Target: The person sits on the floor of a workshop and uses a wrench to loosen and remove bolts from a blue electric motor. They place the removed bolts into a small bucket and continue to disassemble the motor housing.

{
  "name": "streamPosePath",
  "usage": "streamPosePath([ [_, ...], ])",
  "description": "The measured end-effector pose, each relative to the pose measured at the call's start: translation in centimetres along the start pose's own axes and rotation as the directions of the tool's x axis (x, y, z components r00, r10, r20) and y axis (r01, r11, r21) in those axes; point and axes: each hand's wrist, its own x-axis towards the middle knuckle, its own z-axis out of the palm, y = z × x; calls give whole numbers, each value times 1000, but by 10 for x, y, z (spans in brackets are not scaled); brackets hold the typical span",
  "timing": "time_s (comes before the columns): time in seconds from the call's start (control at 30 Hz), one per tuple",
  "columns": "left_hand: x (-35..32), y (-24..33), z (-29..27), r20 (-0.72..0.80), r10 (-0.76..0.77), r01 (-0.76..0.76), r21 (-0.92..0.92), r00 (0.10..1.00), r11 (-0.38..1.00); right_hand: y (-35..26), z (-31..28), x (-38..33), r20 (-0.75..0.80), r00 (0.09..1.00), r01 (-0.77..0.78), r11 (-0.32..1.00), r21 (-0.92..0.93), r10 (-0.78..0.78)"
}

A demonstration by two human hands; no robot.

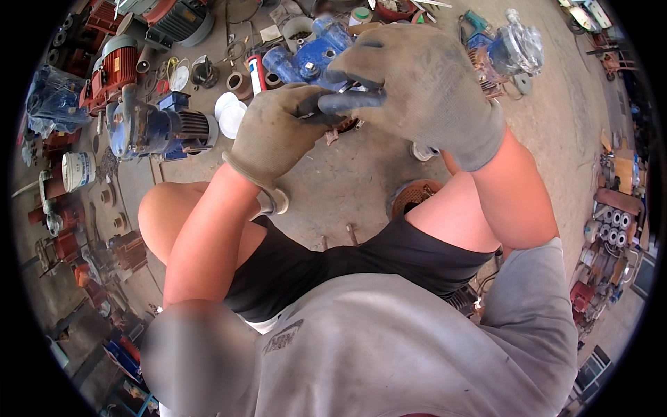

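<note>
My left hand (278,132) and my right hand (424,87), both in grey-brown work gloves, come together in front of me. Their fingers are curled in and meet at the tips. A small, thin metallic piece (353,87) shows at the fingers of my right hand, too small and covered to name. What my left fingers pinch is hidden. Just beyond the hands sits a blue machine casing (313,61) with a bolt on top, partly covered by my right glove. Next to it, a red-and-white tube (256,75) stands beside my left hand.
On the left lie a blue electric motor (163,131), a red motor (117,69) and a white bucket (78,171). White discs (230,115) rest near my left wrist. At the upper right are a plastic-wrapped motor (514,48) and a green power tool (477,25). A brown basket (415,193) stands by my right knee.
</note>
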Motion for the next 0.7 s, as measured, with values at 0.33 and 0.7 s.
streamPosePath([
  [0.33,0,-26,-43,29,-515,396,604,856,691,-16,0,-3,63,991,-125,991,45,122],
  [0.7,-20,5,5,90,84,-90,69,992,994,-7,29,-3,115,992,-83,942,324,48],
])
